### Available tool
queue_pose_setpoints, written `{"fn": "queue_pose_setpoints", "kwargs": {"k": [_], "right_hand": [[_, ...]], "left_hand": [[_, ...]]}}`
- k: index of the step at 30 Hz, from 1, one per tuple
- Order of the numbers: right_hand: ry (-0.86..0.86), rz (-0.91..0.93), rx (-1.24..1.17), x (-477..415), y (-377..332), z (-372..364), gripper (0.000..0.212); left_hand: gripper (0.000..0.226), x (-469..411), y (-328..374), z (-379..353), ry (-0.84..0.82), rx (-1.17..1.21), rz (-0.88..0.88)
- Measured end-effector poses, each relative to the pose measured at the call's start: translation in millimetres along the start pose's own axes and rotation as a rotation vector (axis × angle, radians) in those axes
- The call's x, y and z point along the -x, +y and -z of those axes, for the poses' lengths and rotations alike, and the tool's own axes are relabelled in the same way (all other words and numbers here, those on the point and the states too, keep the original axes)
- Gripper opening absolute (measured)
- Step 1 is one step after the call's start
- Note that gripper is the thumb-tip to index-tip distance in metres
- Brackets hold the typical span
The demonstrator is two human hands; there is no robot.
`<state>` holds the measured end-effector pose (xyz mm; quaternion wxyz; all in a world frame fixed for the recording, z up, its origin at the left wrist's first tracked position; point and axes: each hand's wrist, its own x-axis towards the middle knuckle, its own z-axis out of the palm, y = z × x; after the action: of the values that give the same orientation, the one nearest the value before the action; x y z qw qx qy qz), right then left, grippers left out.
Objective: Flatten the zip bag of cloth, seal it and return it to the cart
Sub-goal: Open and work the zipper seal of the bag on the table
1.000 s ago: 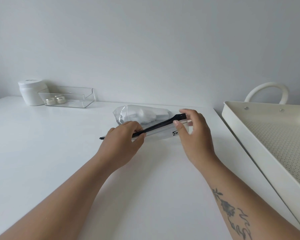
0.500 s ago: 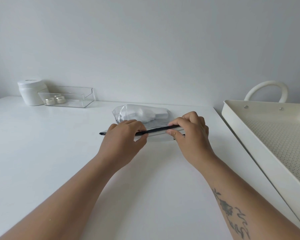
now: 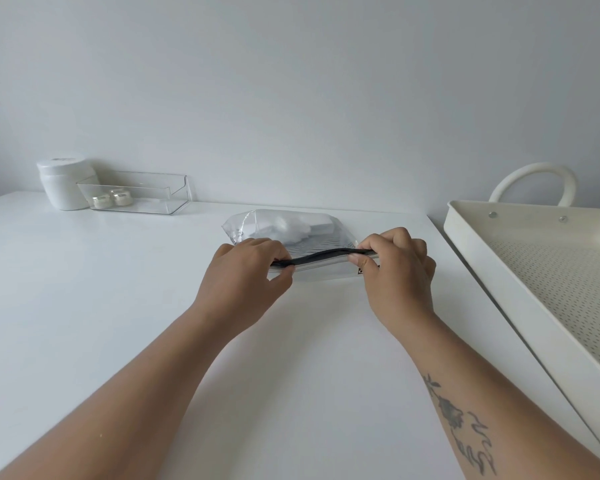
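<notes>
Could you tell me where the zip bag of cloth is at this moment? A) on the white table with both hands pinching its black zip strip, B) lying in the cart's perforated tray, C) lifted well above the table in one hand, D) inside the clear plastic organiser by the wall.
A: the zip bag rests on the table, the left hand and right hand each pinching the black zip strip.

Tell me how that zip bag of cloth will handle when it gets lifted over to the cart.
Probably floppy: the zip bag is thin clear plastic, and its black zip strip already bows between the left hand and right hand. Likely light, holding only white cloth. The film may be slippery.
</notes>
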<state>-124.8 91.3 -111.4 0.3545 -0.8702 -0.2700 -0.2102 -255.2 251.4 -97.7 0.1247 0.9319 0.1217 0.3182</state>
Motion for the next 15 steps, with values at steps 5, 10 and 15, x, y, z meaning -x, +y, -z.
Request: {"fn": "queue_pose_setpoints", "kwargs": {"k": [5,10,15], "right_hand": [[-0.02,0.199,0.108,7.9,-19.3,1.1,0.013],[-0.061,0.16,0.027,10.1,-21.7,-3.1,0.004],[-0.037,0.057,-0.004,7.4,-14.5,-4.9,0.006]], "left_hand": [[0.008,-0.5,6.9,-0.8,-0.005,0.001,-0.044],[0.01,-0.7,7.4,-0.3,0.005,0.003,-0.051],[0.012,-2.2,11.5,-1.7,0.033,-0.052,-0.084]]}}
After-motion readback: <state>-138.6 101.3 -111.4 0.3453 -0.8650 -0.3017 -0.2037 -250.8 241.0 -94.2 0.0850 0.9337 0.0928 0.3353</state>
